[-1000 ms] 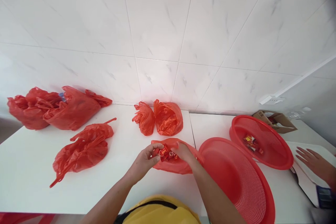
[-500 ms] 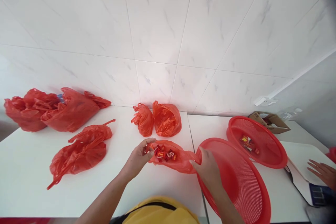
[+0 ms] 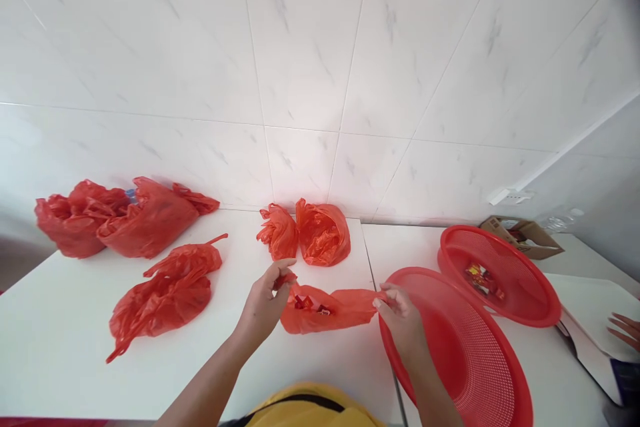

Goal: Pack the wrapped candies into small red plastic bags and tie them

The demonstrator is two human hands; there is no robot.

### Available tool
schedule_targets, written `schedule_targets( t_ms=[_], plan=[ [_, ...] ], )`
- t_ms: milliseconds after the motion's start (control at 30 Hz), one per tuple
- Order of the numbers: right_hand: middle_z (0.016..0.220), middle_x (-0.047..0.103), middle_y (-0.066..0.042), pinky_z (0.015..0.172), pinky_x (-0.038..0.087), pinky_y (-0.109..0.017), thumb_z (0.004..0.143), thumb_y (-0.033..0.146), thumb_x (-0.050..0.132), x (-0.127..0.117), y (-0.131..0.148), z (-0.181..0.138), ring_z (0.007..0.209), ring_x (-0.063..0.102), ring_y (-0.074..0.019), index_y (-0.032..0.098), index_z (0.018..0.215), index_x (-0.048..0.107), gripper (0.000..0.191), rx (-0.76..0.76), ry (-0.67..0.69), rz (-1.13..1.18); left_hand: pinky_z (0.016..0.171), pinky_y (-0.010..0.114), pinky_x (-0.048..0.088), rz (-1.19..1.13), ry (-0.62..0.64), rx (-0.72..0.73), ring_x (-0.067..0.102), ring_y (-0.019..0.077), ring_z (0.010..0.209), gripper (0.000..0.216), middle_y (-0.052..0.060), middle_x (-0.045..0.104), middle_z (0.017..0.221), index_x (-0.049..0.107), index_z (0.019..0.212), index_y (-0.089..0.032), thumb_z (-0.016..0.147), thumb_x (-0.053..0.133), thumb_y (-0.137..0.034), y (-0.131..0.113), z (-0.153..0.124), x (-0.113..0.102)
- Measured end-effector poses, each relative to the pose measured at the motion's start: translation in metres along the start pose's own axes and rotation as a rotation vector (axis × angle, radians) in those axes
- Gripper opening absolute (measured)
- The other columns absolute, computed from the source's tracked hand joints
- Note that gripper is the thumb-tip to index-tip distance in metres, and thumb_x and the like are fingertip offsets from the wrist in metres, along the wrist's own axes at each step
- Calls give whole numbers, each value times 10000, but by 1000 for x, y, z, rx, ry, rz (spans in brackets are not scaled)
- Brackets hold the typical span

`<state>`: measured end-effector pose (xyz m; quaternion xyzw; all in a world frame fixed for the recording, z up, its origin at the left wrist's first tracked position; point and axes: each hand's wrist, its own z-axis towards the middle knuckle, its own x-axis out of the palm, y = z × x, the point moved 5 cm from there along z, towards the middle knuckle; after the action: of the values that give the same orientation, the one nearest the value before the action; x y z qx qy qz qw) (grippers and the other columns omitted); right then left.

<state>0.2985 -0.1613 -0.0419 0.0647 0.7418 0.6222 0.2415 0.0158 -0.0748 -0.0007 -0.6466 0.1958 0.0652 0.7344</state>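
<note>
A red plastic bag is stretched sideways between my hands, just above the white table. Small red-wrapped sweets show in its opening. My left hand pinches the bag's left end. The right end is pinched by my right hand, beside the rim of a large red basket. Beyond my left hand stand a small bunched red bag and a rounder red bag, close against each other.
Further left lie a crumpled red bag and two full red bags by the wall. At right are a second red basket holding several sweets, a cardboard box, a white tray and another person's hand.
Both hands have lifted the bag's ends and pulled them taut, so its opening is narrower and fewer sweets show. The view has shifted slightly.
</note>
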Motion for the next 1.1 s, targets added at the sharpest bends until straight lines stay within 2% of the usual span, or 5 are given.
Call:
schedule_targets(
  t_ms=[167,267,400,800,1100],
  plan=[
    [1343,559,-98,902,448,-380,796,448,603,43,14,4,1108,565,-244,231,818,576,220,-2,162,279,810,344,479,283,94,256,606,200,909,473,31,680,890,570,1227,-280,814,421,-103,-18,-4,-1],
    [981,679,-54,787,480,-351,822,469,581,69,20,4,826,605,-186,247,890,561,233,52,224,468,802,349,481,317,107,270,609,212,894,485,39,697,898,586,1230,-283,809,432,-96,-20,-6,-2],
    [495,352,90,528,396,-265,881,546,456,101,24,-4,437,320,-94,247,781,502,319,108,380,657,753,315,490,201,134,138,612,182,818,439,35,682,942,606,1184,-278,806,449,-120,-11,-9,0],
    [522,382,88,436,227,-234,915,518,417,114,45,-33,423,298,-80,246,1294,469,469,19,666,366,694,273,463,-13,236,47,539,138,740,434,5,601,833,616,1123,-246,742,478,-91,-26,-17,21],
    [448,321,75,442,156,-262,861,532,492,141,19,-3,415,239,-65,201,560,444,451,90,729,157,831,357,489,75,140,144,575,186,918,286,47,593,1066,608,1057,-265,802,525,-166,1,-9,30]
  ],
)
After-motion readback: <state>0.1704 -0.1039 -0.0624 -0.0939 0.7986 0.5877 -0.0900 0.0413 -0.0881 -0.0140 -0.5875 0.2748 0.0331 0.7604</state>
